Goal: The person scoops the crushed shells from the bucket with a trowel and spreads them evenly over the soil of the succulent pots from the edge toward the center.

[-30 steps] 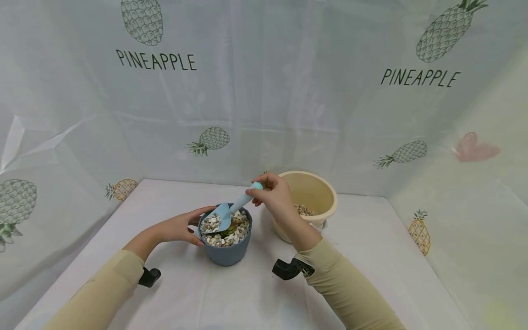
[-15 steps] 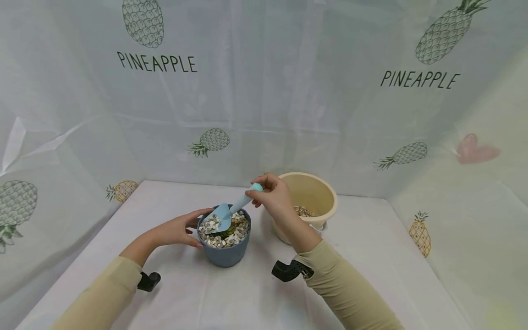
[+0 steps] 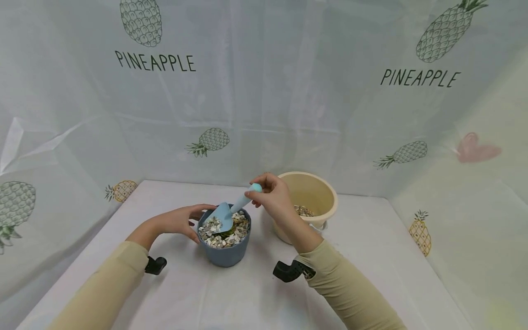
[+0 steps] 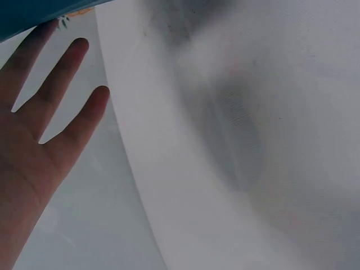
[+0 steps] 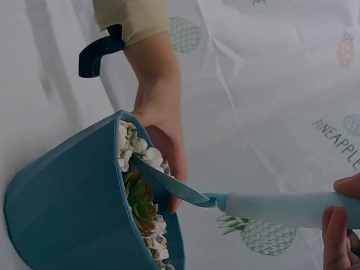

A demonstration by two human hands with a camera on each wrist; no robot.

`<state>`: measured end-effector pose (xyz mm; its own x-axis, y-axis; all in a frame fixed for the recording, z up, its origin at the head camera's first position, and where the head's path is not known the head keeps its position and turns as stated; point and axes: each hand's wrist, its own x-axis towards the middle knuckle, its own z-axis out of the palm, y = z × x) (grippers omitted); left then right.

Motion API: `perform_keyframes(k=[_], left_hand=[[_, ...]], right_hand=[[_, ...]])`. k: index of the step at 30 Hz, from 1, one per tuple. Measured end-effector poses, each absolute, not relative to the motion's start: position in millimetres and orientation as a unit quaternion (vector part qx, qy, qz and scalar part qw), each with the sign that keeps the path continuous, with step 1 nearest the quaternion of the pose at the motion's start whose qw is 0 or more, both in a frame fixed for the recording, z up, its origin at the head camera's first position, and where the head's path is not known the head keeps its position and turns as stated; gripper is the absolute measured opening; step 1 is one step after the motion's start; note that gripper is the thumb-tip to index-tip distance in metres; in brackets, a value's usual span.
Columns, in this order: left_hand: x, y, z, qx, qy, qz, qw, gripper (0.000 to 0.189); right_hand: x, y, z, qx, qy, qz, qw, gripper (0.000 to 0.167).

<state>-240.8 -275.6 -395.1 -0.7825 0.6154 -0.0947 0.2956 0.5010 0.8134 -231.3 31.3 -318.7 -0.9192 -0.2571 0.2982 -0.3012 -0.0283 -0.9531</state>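
Note:
A blue-grey pot [image 3: 224, 255] holds pale gravel [image 3: 228, 240] and a small green succulent [image 5: 140, 201], partly covered by a trowel in the head view. My right hand [image 3: 272, 195] pinches the light blue trowel [image 3: 241, 202] by the end of its handle. Its blade slants down into the pot, over the succulent, its tip among the stones. My left hand [image 3: 179, 221] rests against the pot's left side, thumb near the front and fingers toward the back. In the left wrist view its fingers [image 4: 64, 79] are straight and spread, one reaching the pot's edge.
A cream bucket [image 3: 307, 183] with some gravel at its bottom stands behind my right wrist, right of the pot. The white-covered table [image 3: 363, 256] ends at a pineapple-print sheet [image 3: 284, 101] behind and at both sides.
My left hand and forearm have shifted slightly up and right against the pot. The trowel, the right hand and the pot stay almost where they were.

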Motion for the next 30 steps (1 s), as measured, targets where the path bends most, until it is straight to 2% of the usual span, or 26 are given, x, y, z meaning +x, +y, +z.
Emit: perform_keyframes(k=[16,30], left_hand=[[-228.0,-261.8,-400.4,0.224,0.855,0.439,0.161,0.106],[-214.8,-253.9,-405.5,0.206,0.858,0.456,0.116,0.103]], right_hand=[[-228.6,31.1,-315.2,0.188,-0.708,0.679,0.047,0.020],[-230.2,36.0,-312.8,0.195,-0.708,0.676,0.058,0.020]])
